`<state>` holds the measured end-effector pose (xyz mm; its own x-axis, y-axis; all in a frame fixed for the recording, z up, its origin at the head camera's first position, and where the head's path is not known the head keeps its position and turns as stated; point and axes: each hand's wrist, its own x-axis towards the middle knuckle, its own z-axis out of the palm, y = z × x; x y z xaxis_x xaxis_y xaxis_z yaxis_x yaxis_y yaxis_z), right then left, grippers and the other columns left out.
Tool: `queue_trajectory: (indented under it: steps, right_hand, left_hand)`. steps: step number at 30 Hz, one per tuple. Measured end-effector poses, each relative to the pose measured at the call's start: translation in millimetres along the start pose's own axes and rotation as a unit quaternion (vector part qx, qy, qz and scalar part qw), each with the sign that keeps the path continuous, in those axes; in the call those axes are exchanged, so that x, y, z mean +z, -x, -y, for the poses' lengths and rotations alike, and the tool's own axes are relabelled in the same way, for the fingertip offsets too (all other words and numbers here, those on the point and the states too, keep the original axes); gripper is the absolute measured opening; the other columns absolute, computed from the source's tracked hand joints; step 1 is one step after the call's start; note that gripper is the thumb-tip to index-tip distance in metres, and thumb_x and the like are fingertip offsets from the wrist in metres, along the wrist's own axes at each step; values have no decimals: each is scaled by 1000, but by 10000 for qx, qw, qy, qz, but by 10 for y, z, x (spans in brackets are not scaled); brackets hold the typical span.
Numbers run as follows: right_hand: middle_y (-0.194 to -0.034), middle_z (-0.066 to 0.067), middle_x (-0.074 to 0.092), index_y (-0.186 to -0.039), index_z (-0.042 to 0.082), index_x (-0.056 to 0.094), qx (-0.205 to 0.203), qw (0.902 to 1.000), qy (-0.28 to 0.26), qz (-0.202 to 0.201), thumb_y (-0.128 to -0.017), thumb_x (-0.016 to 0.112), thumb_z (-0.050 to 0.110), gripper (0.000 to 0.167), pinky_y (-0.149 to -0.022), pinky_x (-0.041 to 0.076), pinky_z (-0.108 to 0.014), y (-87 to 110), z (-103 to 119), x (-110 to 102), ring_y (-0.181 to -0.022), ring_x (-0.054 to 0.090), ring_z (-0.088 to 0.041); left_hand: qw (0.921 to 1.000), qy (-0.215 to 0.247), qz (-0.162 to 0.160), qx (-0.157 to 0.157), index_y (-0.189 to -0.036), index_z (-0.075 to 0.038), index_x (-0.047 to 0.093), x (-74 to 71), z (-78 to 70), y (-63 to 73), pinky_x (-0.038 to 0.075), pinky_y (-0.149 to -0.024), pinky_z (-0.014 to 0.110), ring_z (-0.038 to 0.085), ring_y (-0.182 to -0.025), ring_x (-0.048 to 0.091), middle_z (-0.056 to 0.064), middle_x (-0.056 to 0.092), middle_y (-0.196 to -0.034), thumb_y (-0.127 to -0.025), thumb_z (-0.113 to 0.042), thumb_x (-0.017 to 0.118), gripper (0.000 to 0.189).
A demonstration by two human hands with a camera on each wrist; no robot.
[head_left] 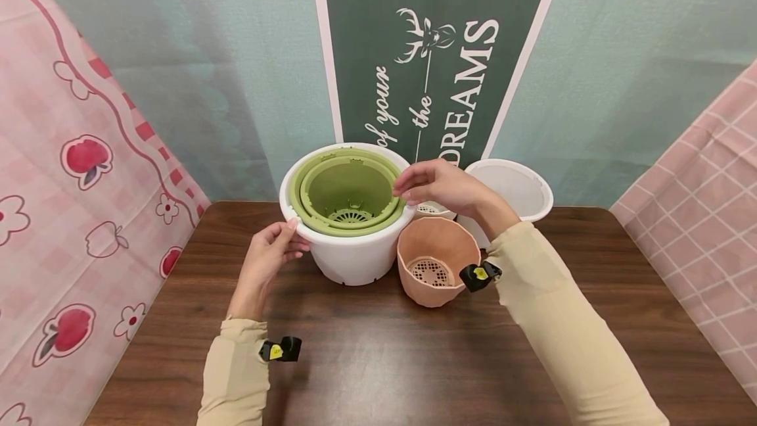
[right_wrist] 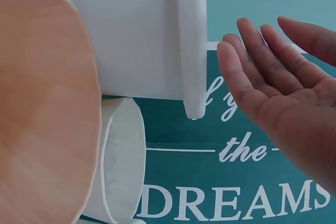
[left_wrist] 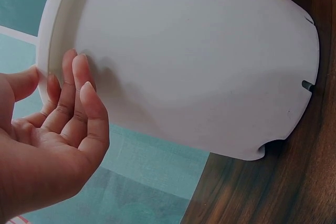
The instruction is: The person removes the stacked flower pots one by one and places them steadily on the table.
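Note:
A large white flowerpot [head_left: 353, 256] stands upright on the table, with two green flowerpots [head_left: 350, 179] nested inside it. At its left side my left hand [head_left: 271, 256] pinches the rim, thumb on top and fingers beneath. The left wrist view has the thumb at the rim of the white pot [left_wrist: 184, 61] and the fingers bent under it. My right hand [head_left: 440, 184] hovers at the right edge of the nested pots, fingers loosely bent and holding nothing. The right wrist view shows this hand [right_wrist: 283, 72] apart from the white rim.
A terracotta-coloured flowerpot [head_left: 434, 242] with a slotted bottom stands right of the white one. Behind it are a small white pot [head_left: 434, 208], partly hidden, and another larger white pot [head_left: 511, 186]. A printed curtain [head_left: 236, 71] hangs behind the wooden table [head_left: 367, 360].

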<state>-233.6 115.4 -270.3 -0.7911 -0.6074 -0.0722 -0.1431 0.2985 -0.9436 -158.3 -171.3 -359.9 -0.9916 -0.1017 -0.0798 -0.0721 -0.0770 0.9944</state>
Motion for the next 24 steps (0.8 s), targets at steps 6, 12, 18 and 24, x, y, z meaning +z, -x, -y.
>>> queue_trajectory:
  steps: [6, 12, 18, 24]
  right_hand:
    - [-110, -15, 61, -111, -6, 57, -106, 9976, 651, 214, -83, 56, -8, 28, -90, 45, -37, -24, -7, 3, -109, 54, -31]
    - [-112, -14, 61, -111, -5, 58, -44, 9946, 990, 311, -81, 53, -11, 31, -93, 42, -37, -66, -30, 16, -112, 52, -29]
    - [-113, -12, 61, -110, -1, 60, -32, 9916, 1259, 291, -79, 53, -11, 34, -98, 35, -41, -91, -17, 42, -114, 50, -28]
    - [-114, -12, 61, -111, 0, 61, -12, 9867, 1607, 233, -78, 53, -10, 36, -101, 31, -44, -108, -16, 51, -114, 50, -25]
  left_hand:
    - [10000, -6, 10, -9, -88, -1, 53, 0, -3, 1, 50, -60, 20, 9, -64, 61, 0, 62, -66, -96, -21, 48, 22]
    - [10000, -23, 25, -6, -87, -1, 53, -6, -6, 1, 50, -60, 20, 9, -64, 61, 0, 62, -66, -96, -21, 48, 22]
    - [10000, -63, 33, 5, -87, -1, 53, -17, 3, -2, 50, -61, 20, 9, -64, 61, 0, 62, -66, -96, -21, 48, 22]
    - [9999, -104, 27, -4, -89, 0, 53, -18, -1, 2, 50, -61, 20, 8, -64, 61, 0, 62, -67, -96, -21, 48, 23]
